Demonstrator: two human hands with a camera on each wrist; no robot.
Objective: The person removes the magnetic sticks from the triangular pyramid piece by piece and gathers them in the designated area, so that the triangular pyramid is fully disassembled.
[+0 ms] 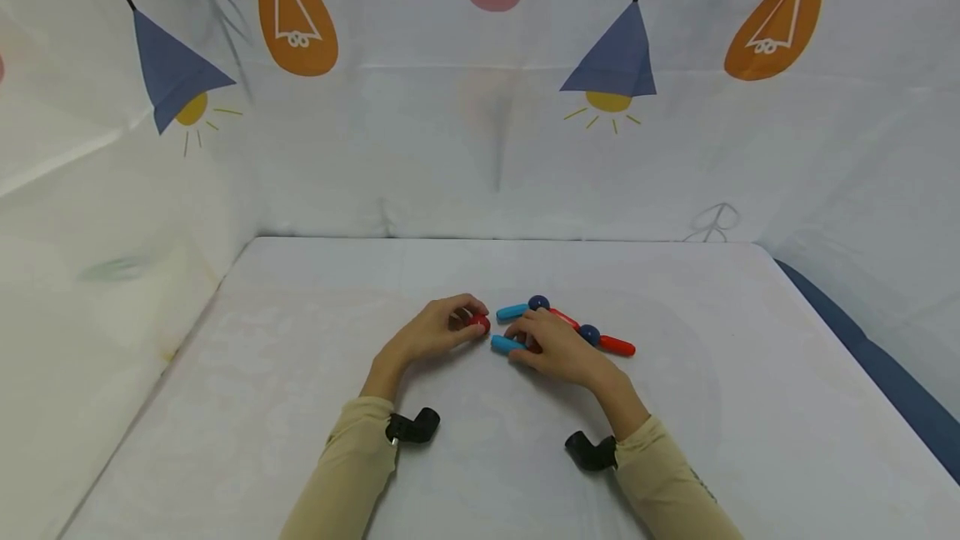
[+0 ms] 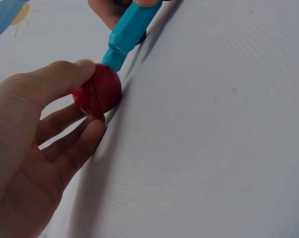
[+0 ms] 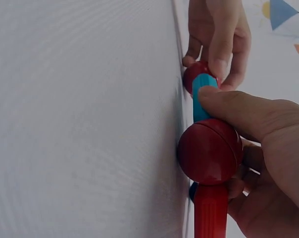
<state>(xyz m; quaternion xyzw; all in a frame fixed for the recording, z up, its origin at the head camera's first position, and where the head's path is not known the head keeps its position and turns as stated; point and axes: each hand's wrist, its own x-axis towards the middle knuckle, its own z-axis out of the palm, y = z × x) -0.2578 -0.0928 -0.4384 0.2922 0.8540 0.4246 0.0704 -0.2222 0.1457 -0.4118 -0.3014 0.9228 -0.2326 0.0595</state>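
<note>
My left hand (image 1: 435,327) pinches a red ball (image 2: 97,90) between thumb and fingers, close to the table. Opposite it, my right hand (image 1: 558,347) grips a light-blue rod (image 1: 508,344) whose free end points toward that ball. In the right wrist view, a second red ball (image 3: 209,151) sits at the near end of this rod, and a red rod (image 3: 211,213) runs on from it. Right hand and fingers hide that ball in the head view. Behind the right hand lie another light-blue rod (image 1: 512,312), a dark blue ball (image 1: 538,302) and a partly covered red rod (image 1: 564,319).
Another dark blue ball (image 1: 589,335) and a red rod end (image 1: 617,346) lie right of the right hand. The white table (image 1: 262,407) meets a white cloth wall (image 1: 435,157) printed with lamps and bulbs. Dark blue fabric (image 1: 870,357) shows beyond the right edge.
</note>
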